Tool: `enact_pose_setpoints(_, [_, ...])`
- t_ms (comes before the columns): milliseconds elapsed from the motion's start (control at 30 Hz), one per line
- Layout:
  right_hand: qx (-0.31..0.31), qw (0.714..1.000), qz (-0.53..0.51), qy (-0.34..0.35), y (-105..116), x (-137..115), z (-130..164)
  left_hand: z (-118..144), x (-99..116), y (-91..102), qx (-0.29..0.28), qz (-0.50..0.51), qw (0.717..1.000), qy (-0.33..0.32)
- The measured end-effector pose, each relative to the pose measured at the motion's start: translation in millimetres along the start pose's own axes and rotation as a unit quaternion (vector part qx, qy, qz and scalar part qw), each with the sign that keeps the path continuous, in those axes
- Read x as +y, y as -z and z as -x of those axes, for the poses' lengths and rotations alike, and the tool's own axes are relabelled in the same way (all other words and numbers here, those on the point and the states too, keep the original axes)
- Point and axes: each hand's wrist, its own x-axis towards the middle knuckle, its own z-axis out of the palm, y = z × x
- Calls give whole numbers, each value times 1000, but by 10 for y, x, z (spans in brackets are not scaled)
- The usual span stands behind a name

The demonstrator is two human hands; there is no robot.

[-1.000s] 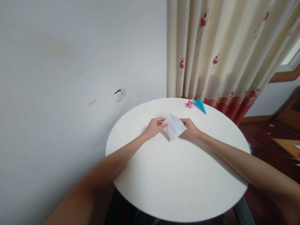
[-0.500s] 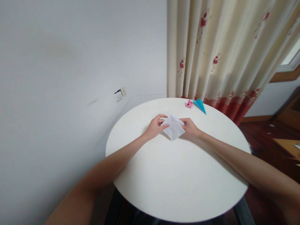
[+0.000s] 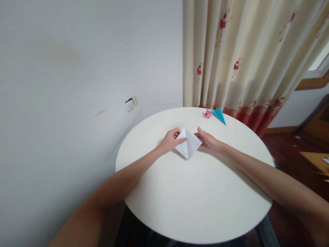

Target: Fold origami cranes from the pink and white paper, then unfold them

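Worktop: round, white [image 3: 195, 206], spans lower centre of frame, under both forearms.
Left hand: just right of frame centre [image 3: 168, 141]. Thumb on the paper's face, fingers curled behind; paper pinched at its left corner.
White paper: right of and a bit below frame centre [image 3: 189, 145], between the hands. Diamond shape, one tip toward the bottom of the frame, crease running from top corner to bottom tip. Right half looks more wrinkled. Layer count: can't tell.
Right hand: beside the paper's right corner [image 3: 209, 141]. Thumb up, off the sheet; fingers partly hidden behind it, contact can't be confirmed.
Crease work, my take: left pinch as anchor, corners matched before any pressure. Back the sheet with the worktop, run right thumb along the line from the middle outward. Looks thin, so light tension; pulling would probably skew the fold.
Pink folded paper: far edge of worktop, right of centre [image 3: 209, 116].
Blue folded paper: just right of the pink one [image 3: 219, 116], narrow point toward lower right.
Curtain: upper right, behind the worktop [image 3: 239, 44].
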Motion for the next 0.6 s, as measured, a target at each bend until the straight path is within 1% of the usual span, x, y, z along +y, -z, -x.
enact_pose_setpoints(100, [-40,997,-60,-9,34,16,-4,-21,-14,0,44,0,999,4])
enact_pose_setpoints(167, [-31,998,-47,-1,43,34,-12,-18,-9,-2,48,20,998,21])
enact_pose_setpoints(233, [-4,1000,-25,0,43,57,-32,-5,-2,-1,25,54,997,52])
enact_pose_setpoints(333, [54,999,4,2,48,92,-70,19,-5,7,-36,89,990,104])
enact_pose_setpoints(400, [86,996,16,9,61,105,-85,31,-21,13,-70,105,984,125])
enact_pose_setpoints(500, [106,994,-2,14,72,113,-82,38,-55,23,-77,132,980,131])
enact_pose_setpoints(600, [87,996,-30,-3,57,122,-67,35,-83,43,-62,155,975,143])
